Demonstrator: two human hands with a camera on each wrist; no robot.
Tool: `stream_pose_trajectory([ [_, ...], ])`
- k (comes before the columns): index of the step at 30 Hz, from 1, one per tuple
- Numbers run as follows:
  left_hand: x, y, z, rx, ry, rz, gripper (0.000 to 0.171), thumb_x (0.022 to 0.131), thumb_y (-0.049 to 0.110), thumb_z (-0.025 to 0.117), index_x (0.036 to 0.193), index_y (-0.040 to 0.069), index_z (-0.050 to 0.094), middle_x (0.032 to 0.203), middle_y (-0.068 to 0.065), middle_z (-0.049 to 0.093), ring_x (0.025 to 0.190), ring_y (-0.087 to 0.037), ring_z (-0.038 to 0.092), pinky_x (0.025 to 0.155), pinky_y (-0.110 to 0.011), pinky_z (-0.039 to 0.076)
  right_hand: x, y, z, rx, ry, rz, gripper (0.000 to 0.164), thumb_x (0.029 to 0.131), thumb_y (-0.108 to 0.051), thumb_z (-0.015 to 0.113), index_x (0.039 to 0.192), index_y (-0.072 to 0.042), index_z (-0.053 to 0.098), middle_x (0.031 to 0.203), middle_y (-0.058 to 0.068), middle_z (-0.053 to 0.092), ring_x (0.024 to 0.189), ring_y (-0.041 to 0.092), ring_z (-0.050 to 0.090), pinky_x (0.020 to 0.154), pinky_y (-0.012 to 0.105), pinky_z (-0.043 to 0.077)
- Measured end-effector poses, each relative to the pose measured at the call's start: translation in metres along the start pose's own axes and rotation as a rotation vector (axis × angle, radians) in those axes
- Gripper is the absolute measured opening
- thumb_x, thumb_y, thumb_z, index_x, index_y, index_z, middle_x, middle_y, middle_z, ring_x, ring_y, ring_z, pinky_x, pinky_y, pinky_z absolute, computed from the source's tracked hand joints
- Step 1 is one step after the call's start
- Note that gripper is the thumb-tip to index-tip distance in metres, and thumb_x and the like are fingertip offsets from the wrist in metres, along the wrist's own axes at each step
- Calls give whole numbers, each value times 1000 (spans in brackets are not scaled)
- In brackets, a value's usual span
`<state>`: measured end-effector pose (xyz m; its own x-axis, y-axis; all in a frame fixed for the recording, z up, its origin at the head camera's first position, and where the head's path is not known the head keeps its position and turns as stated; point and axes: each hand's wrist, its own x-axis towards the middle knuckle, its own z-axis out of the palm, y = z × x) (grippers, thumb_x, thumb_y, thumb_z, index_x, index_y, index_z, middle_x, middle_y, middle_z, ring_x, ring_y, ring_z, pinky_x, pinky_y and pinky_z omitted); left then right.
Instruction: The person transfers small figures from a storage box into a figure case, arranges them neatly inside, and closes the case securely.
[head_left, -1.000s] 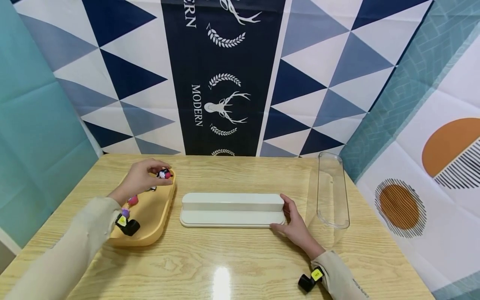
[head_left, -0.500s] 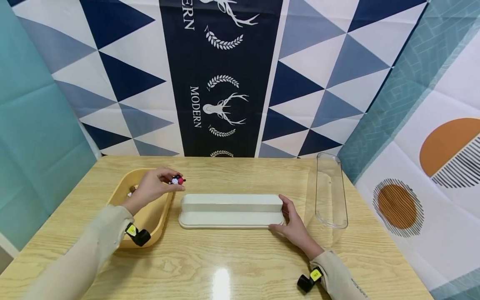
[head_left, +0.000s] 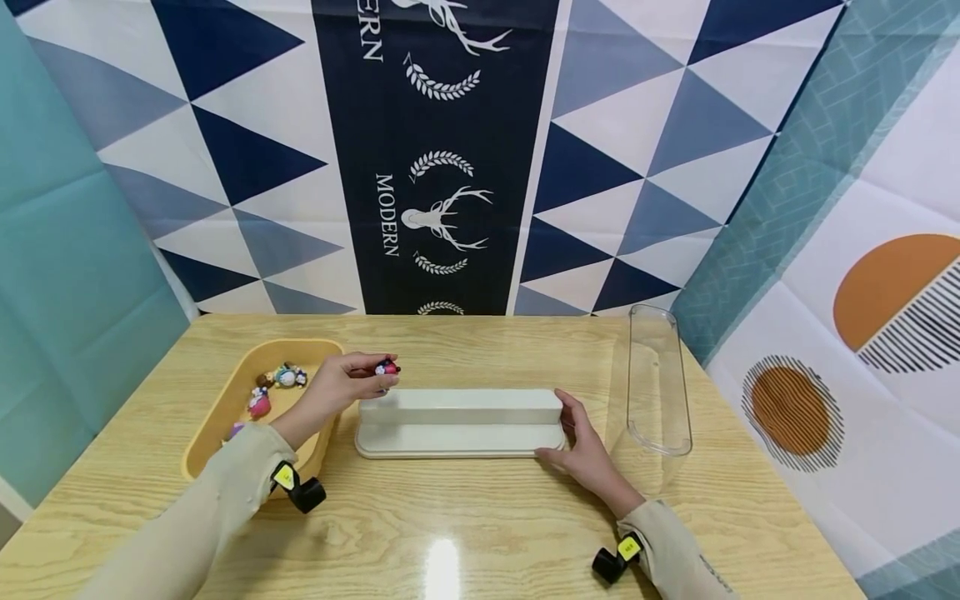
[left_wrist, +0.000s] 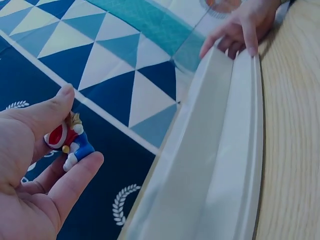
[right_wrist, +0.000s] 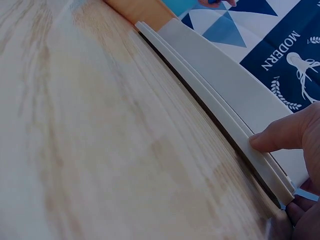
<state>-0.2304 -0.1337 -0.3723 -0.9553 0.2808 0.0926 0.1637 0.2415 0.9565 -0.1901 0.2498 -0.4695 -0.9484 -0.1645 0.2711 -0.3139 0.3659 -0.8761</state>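
So, 1 fig. (left_wrist: 80, 143) in L grip (head_left: 333, 394), 1 stand (head_left: 459, 435)

Figurines (head_left: 260, 403) in tray (head_left: 213, 418) at left, stand (head_left: 459, 415) at centre, case (head_left: 660, 382) at right, all on table (head_left: 502, 508)

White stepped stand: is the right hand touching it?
Touching: the right wrist view shows the right hand with thumb tip on the white stepped stand.
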Motion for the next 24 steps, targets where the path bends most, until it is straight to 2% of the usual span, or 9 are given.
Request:
stream_pose_trajectory([
  [6, 2, -1, 10, -110, -21, -27, 48, 93, 3, 68, 136, -10, 53, 115, -25, 68, 95, -17, 70, 78, -28, 57, 1, -2, 0, 19, -3, 3, 93, 77, 8, 80, 152, 2, 25, 138, 29, 46, 130, 43, 43, 110, 58, 29],
  [12, 2, -3, 21, -225, -62, -60, 49, 95, 0, 64, 140, -10, 48, 128, -29, 60, 98, -11, 68, 83, -29, 56, 0, -1, -1, 2, -3, -6, 93, 77, 7, 81, 152, 3, 25, 136, 29, 47, 128, 44, 44, 109, 59, 30],
  [15, 1, -3, 28, -261, -70, -74, 48, 96, -1, 62, 140, -10, 47, 130, -30, 58, 100, -12, 68, 85, -30, 55, 0, -1, 0, 2, -1, -5, 94, 77, 7, 81, 152, 3, 25, 136, 29, 47, 128, 44, 44, 109, 59, 30],
  [24, 1, -3, 52, -314, -64, -67, 47, 88, -6, 70, 133, -12, 55, 117, -22, 67, 92, -12, 68, 81, -28, 56, 0, -2, -1, 19, -3, 7, 93, 77, 8, 81, 152, 3, 26, 137, 30, 47, 129, 44, 43, 110, 58, 28],
])
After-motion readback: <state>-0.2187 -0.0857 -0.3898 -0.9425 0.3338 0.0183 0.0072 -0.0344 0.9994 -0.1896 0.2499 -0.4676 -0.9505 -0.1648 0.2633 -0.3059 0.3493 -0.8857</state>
